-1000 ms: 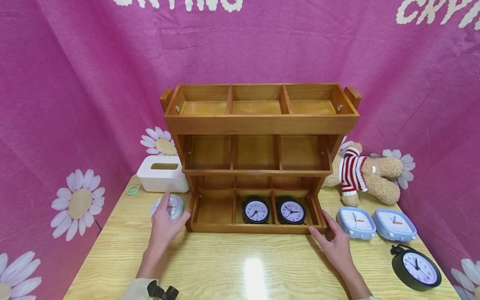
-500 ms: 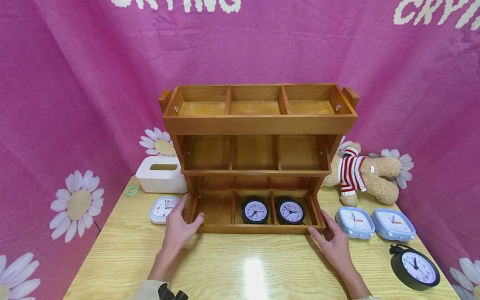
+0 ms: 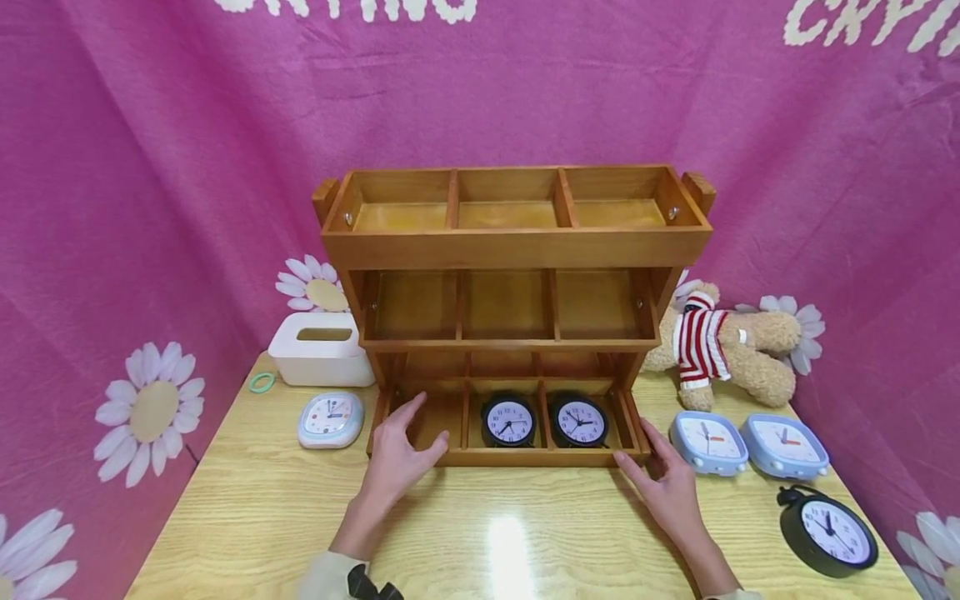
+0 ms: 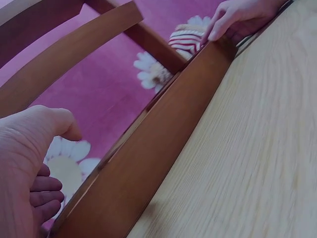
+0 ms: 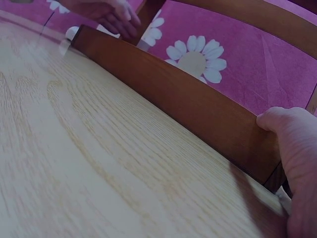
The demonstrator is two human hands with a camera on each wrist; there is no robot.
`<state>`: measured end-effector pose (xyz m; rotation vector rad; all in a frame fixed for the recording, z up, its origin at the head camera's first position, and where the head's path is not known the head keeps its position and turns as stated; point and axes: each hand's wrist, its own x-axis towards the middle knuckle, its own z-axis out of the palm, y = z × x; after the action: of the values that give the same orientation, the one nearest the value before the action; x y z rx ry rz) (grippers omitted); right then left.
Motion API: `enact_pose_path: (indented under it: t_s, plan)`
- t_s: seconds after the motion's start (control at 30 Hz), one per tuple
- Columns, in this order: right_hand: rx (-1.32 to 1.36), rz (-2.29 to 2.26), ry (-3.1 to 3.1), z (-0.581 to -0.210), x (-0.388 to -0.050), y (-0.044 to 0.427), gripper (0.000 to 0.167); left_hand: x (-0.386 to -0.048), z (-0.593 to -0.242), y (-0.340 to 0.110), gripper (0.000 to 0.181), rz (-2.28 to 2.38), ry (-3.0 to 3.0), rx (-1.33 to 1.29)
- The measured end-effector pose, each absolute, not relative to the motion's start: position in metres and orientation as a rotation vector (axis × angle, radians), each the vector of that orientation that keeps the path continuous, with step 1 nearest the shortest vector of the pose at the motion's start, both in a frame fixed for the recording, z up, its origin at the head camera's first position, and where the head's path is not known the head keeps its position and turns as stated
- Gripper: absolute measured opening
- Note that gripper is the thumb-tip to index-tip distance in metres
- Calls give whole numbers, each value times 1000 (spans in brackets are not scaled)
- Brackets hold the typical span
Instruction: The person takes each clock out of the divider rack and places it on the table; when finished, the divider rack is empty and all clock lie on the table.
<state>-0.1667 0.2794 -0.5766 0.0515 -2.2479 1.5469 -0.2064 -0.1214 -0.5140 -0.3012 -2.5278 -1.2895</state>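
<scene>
A three-tier wooden shelf (image 3: 517, 250) stands in the middle of the table. Over its bottom left compartment is my left hand (image 3: 397, 458), thumb and fingers spread with nothing between them; the left wrist view shows that hand (image 4: 25, 163) beside the front board (image 4: 148, 148). My right hand (image 3: 671, 496) grips the bottom tier's front right corner, its thumb on the front board's top edge in the right wrist view (image 5: 198, 99). Two black round clocks (image 3: 509, 422) (image 3: 580, 421) sit in the bottom middle and right compartments.
Left of the shelf are a light blue clock (image 3: 330, 419), a white tissue box (image 3: 322, 367) and a green ring (image 3: 261, 382). To the right lie a teddy bear (image 3: 701, 346), two blue clocks (image 3: 708, 444) (image 3: 785, 447) and a black clock (image 3: 828, 533).
My left hand has moved right, from over the light blue clock to the bottom left compartment, uncovering that clock. My right hand has stayed at the shelf corner.
</scene>
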Motion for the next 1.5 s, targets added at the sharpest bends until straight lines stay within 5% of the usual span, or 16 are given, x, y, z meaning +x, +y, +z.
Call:
enact_pose_path:
  t_s: [0.77,1.3,1.5]
  plan:
    - [70,1521,-2253,-576,-166,280,70,-213,-509,-53,76,-1330,-2736,-562]
    - [79,1570,-2224,-576,-166,280,69,-229,-501,-17,92,-938,-3035,-404]
    - [75,1578,-2220,-575,-165,280,69,-229,-497,-10,72,-932,-3025,-342]
